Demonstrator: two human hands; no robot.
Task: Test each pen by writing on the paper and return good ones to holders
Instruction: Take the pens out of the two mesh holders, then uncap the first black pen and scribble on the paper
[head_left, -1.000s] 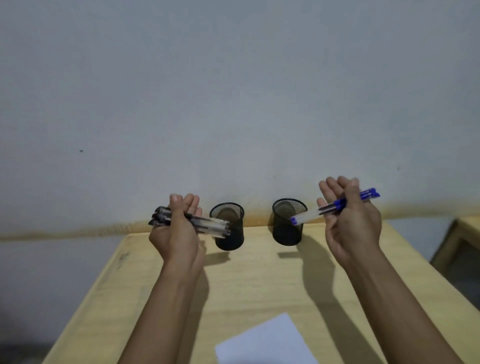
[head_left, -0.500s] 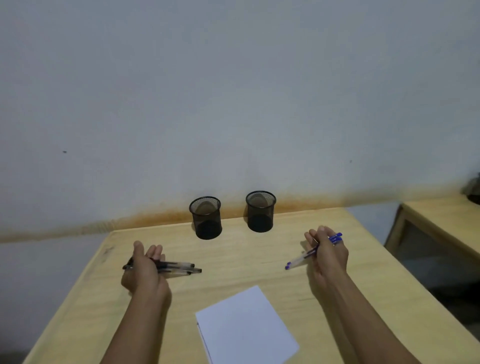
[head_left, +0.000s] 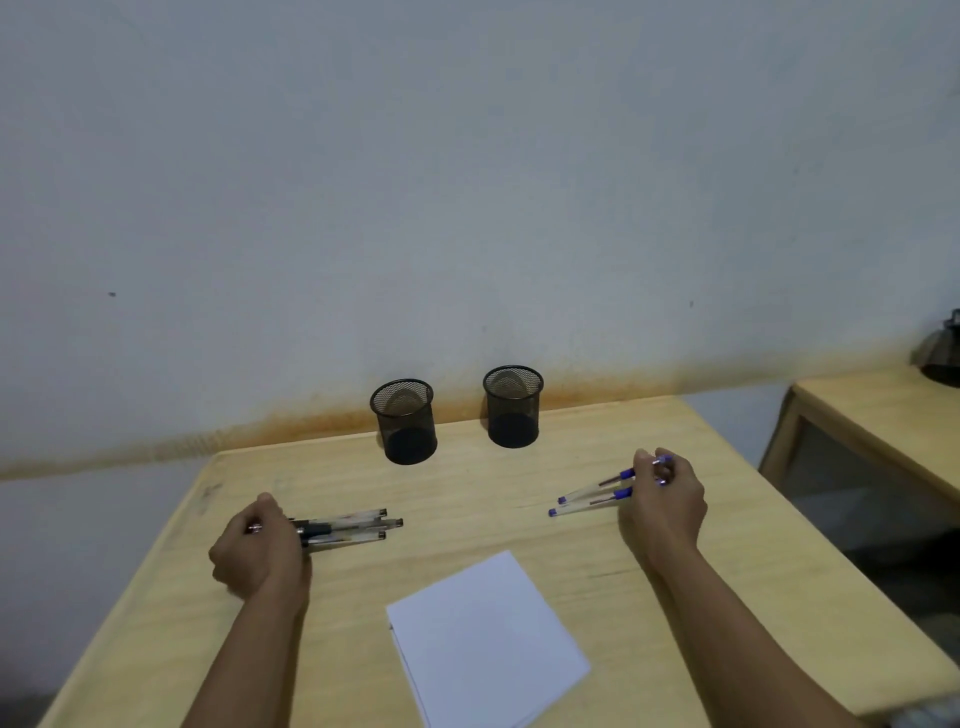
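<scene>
Both hands have come down from in front of the wall to the pale wooden desk (head_left: 597, 571) within the last second. My left hand (head_left: 257, 548) now rests low on the desk, its grip closed around the back ends of a bundle of clear-barrelled pens with black caps and tips (head_left: 345, 526); the bundle lies roughly level, tips pointing right, at or just above the wood, though I cannot tell whether it touches. My right hand (head_left: 665, 499) keeps its grip pinched on the capped ends of two clear-barrelled pens with blue caps and tips (head_left: 592, 496), which slant down and left toward the desk. Both black wire-mesh cylindrical pen holders (head_left: 405, 423) (head_left: 513, 408) stand upright at the back edge, near the wall, well apart from either hand, and look empty. The small stack of white paper sheets (head_left: 485, 642) lies near me, between my forearms, blank as far as I can see. Judgement: the pens are out of the holders and sorted by colour, and no testing is done yet. Next I should set the bundles down, keep one pen and bring it to the paper.
</scene>
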